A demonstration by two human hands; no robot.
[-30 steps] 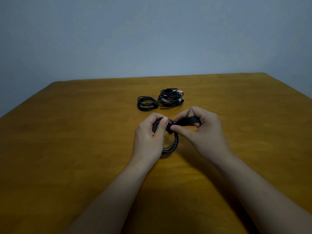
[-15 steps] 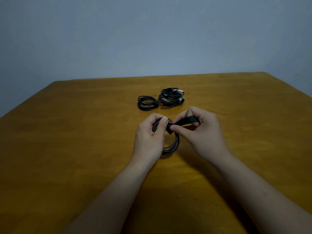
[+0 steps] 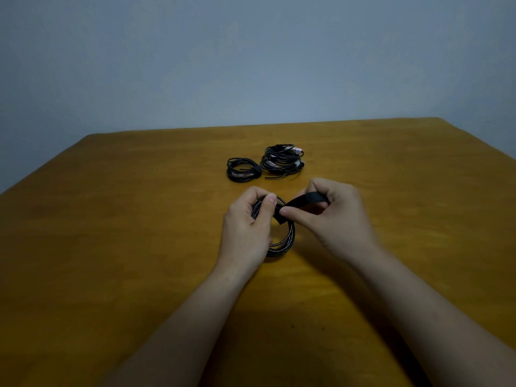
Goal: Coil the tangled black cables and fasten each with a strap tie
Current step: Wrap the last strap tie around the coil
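- The left hand (image 3: 245, 227) sits at the centre of the frame, back to the camera. Its fingers are curled round the left side of the coil (image 3: 289, 240) and the thumb lies on top.
- The right hand (image 3: 335, 219), just right of centre, pinches the strap (image 3: 307, 199). Its thumb tip is beside the left thumb.
- The left forearm (image 3: 178, 325) is bare and rises from the lower edge.
- The right forearm (image 3: 418, 308) is bare and enters from the lower right corner.
- Both forearms converge toward the centre.
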